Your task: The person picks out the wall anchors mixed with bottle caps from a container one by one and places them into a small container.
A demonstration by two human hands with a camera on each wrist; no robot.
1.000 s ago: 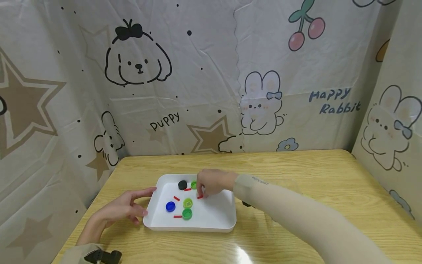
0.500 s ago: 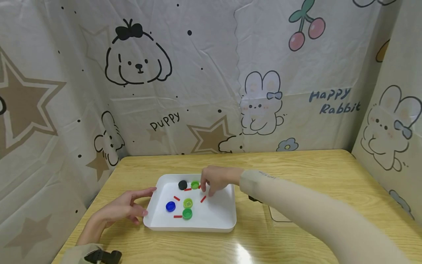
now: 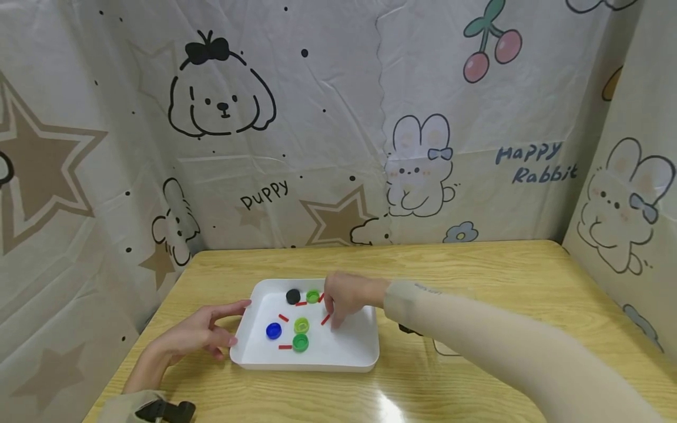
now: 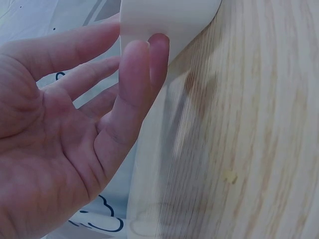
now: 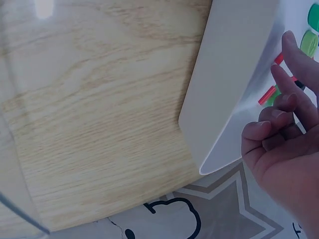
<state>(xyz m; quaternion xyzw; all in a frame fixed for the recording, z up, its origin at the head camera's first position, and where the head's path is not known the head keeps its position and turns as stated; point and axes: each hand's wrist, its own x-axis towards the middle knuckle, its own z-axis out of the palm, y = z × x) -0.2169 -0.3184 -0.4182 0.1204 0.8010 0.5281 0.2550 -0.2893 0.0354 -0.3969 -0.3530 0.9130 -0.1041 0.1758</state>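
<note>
A white tray (image 3: pixel 354 355) holds several round plastic bottle caps and short red sticks. My right hand (image 3: pixel 346 296) is down inside its right half. Thumb and forefinger point at a red stick (image 3: pixel 325 320); in the right wrist view their tips stand apart, on either side of a red stick (image 5: pixel 279 59), while the other fingers curl inward. Behind lie another red stick (image 3: pixel 321 298) and a green cap (image 3: pixel 312 296). My left hand (image 3: pixel 193 329) touches the tray's left side with outstretched fingertips. In the left wrist view they meet the tray's outer wall (image 4: pixel 164 17).
Also in the tray are a black cap (image 3: pixel 293 296), a blue cap (image 3: pixel 273 331), a yellow-green cap (image 3: pixel 301 325) and a darker green cap (image 3: pixel 300 342). A clear, thin-edged object (image 3: pixel 446 348) lies on the wooden table (image 3: pixel 449 393), partly under the right forearm. Printed cloth (image 3: pixel 328 147) hangs behind.
The right hand shifted from the stick it laid angled in the tray toward the back right, then dipped to that stick again. Left hand and tray stayed still.
</note>
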